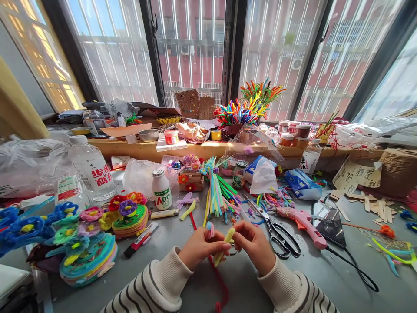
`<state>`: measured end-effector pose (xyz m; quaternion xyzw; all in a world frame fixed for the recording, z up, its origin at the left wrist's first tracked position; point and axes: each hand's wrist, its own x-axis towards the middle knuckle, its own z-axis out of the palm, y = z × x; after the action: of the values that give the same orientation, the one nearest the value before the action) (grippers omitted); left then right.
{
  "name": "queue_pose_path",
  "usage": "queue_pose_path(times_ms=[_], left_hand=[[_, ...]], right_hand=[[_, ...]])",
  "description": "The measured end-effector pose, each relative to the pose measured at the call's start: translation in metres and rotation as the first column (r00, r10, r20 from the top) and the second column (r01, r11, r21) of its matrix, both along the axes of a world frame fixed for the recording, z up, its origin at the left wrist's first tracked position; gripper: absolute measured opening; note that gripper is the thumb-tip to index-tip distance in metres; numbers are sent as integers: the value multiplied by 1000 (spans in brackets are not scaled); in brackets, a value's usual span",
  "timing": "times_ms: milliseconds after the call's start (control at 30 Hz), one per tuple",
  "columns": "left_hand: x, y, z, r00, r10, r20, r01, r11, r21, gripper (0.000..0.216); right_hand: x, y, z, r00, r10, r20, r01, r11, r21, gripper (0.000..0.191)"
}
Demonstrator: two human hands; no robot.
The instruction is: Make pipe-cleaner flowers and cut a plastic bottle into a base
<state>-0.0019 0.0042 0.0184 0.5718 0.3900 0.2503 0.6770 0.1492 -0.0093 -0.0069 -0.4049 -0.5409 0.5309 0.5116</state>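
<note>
Between my two hands, at the front middle of the grey table, is a folded yellow pipe cleaner (229, 236). My left hand (202, 248) pinches its lower part, and a small pink and blue curled piece (210, 229) shows at those fingers. At the upper part, my right hand (253, 244) has its thumb and forefinger closed on the same yellow piece. A red pipe cleaner (220, 278) runs along the table under my hands. Just beyond lie a loose yellow loop (188, 209) and a bundle of pastel pipe cleaners (219, 195).
To the right are scissors (276, 234), a pink glue gun (304, 224) with its cord, and a dark phone (329, 224). Pipe-cleaner flowers on round bases (87, 261) stand left, near a white bottle (161, 189) and a lighter (164, 214). A cluttered windowsill (130, 150) runs behind.
</note>
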Motion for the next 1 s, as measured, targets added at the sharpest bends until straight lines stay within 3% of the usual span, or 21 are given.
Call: queue_pose_path(times_ms=[100, 200, 267, 333, 433, 533, 667, 767, 867, 1000], left_hand=[[-1, 2, 1, 999, 51, -12, -50, 995, 83, 22], [-3, 6, -1, 987, 160, 14, -160, 976, 148, 21], [-4, 8, -2, 960, 277, 29, -277, 940, 201, 21], [-5, 10, -2, 920, 385, 67, -390, 888, 244, 21], [-5, 10, -2, 892, 438, 115, -452, 875, 172, 22], [-5, 9, -2, 887, 442, 130, -454, 888, 79, 24], [-6, 9, -1, 835, 510, 205, -525, 851, 21, 24], [-8, 10, 1, 798, 552, 242, -562, 826, -32, 27], [-8, 11, 1, 773, 571, 276, -582, 812, -51, 32], [-8, 12, 1, 750, 588, 303, -592, 801, -89, 36]], right_hand=[[7, 4, 7, 996, 77, 40, -77, 997, -12, 28], [22, 9, 13, 960, 94, 263, -109, 993, 45, 22], [32, 11, 13, 849, -14, 529, -89, 982, 169, 15], [38, 11, 9, 672, -125, 730, -122, 954, 275, 9], [40, 8, 2, 483, -167, 860, -208, 932, 298, 5], [37, 5, 0, 422, -173, 890, -235, 927, 291, 5], [38, 6, 2, 484, -208, 850, -173, 930, 326, 5], [42, 7, 5, 586, -339, 736, -2, 907, 420, 7], [43, 5, 10, 672, -483, 561, 178, 841, 511, 14], [41, 0, 17, 774, -440, 456, 172, 838, 517, 17]])
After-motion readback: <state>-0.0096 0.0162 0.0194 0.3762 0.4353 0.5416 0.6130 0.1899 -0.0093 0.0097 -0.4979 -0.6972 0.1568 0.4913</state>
